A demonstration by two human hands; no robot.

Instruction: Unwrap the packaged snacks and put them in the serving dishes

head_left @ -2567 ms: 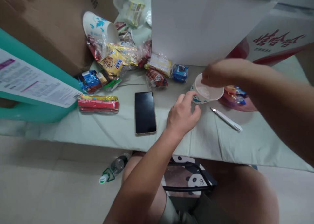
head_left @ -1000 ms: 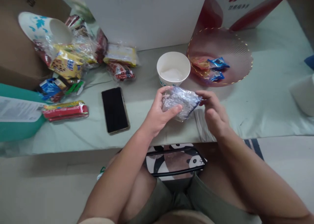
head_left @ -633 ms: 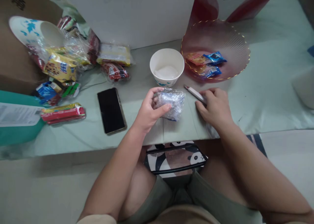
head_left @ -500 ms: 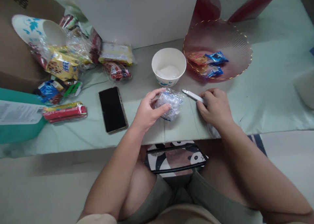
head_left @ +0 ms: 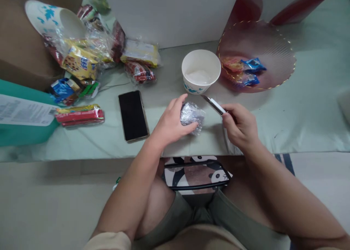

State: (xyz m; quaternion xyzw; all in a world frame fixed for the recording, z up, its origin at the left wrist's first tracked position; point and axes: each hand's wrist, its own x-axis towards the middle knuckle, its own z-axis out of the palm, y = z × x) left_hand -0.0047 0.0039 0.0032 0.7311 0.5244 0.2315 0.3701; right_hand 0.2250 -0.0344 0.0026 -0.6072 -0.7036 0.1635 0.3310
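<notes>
My left hand curls around a bundle in crumpled clear plastic wrap on the table, thumb on its near side and fingers on its far side. The wrap's shine hides what is inside. In my right hand is a white utility knife, gripped between thumb and fingers. Its dark blade points up and left, just short of the base of a white paper cup. That cup stands upright beyond the bundle, with a blue leaf print and something pale in its bottom.
A pink gold-rimmed bowl holds several wrapped snacks at the right. To the left lie a black phone, a red snack pack and a heap of packaged snacks with a tipped paper cup. A white box stands behind.
The view has shifted slightly. My right hand has turned the knife, and a dark blade now shows at its tip. My left hand's fingers have spread a little around the wrapped bundle.
</notes>
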